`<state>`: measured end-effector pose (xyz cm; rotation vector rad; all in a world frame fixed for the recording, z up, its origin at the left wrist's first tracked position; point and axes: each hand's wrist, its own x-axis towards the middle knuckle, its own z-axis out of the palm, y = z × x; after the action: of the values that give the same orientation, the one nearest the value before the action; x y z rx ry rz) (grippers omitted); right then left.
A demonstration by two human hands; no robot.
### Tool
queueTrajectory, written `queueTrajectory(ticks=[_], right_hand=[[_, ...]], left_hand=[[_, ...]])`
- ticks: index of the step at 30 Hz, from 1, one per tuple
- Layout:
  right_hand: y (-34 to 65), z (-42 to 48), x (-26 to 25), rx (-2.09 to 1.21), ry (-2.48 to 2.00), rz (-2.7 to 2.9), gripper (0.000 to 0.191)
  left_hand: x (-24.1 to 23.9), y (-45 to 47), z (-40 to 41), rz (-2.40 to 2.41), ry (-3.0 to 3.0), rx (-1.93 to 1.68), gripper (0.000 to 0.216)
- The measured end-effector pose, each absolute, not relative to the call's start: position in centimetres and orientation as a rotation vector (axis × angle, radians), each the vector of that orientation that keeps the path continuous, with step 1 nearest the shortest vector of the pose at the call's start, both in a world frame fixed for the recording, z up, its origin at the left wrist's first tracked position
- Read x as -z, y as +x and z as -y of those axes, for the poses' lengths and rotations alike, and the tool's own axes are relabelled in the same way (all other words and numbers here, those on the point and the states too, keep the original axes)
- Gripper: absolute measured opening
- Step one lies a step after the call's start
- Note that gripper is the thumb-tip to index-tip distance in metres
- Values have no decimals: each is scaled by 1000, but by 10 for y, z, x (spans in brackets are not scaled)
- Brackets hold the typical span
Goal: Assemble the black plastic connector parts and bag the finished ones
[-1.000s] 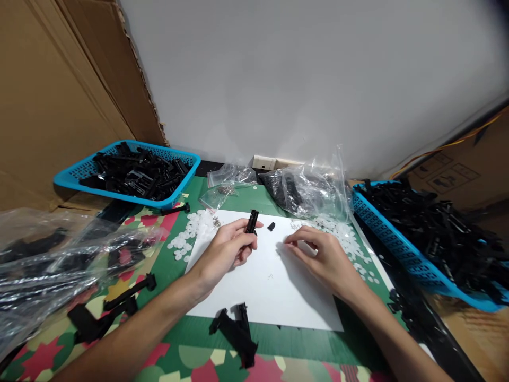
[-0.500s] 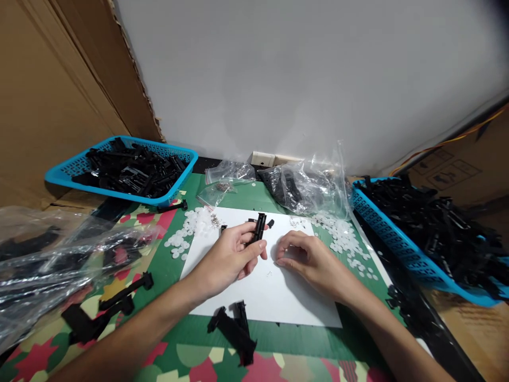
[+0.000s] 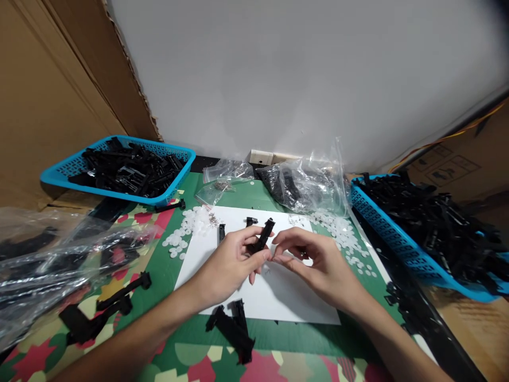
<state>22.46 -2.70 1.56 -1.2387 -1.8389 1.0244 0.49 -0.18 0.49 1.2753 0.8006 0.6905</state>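
My left hand (image 3: 234,260) is closed around a narrow black plastic part (image 3: 264,236), which tilts up and to the right above the white sheet (image 3: 246,297). Close beside it on the right, my right hand (image 3: 310,260) has its fingers curled, thumb and fingertips near the part's lower end. Whether a small piece sits in those fingers I cannot make out. Two more small black parts lie on the sheet behind, one upright-looking black piece (image 3: 221,232) and one short black piece (image 3: 251,220). Tiny metal pieces (image 3: 214,219) are scattered at the sheet's far left corner.
Blue baskets full of black parts stand at the left (image 3: 159,200) and right (image 3: 382,225). White discs (image 3: 178,233) lie both sides of the sheet. Clear plastic bags (image 3: 306,185) sit at the back. Larger black parts (image 3: 234,334) rest at the front edge.
My right hand has moved left to the black part, its fingertips now near my left thumb. The part in my left hand has tipped to the right.
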Motion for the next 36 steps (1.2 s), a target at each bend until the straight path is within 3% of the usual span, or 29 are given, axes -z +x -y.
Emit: queueTrajectory(ticks=[8, 14, 18, 28, 36], right_hand=[[223, 33, -19, -984, -1234, 1944, 19], [217, 36, -13, -621, -1126, 1999, 8], [215, 38, -12, -499, -1082, 2051, 10], [221, 37, -16, -802, -1198, 1980, 12], [222, 36, -19, -961, -1215, 1893, 12]], left_hand=[[10, 7, 8, -893, 1295, -653, 46], [2, 9, 7, -771, 1273, -724, 30], [2, 8, 6, -806, 1254, -734, 38], [9, 6, 6, -867, 1235, -673, 62], [6, 6, 6, -789, 1320, -739, 38]])
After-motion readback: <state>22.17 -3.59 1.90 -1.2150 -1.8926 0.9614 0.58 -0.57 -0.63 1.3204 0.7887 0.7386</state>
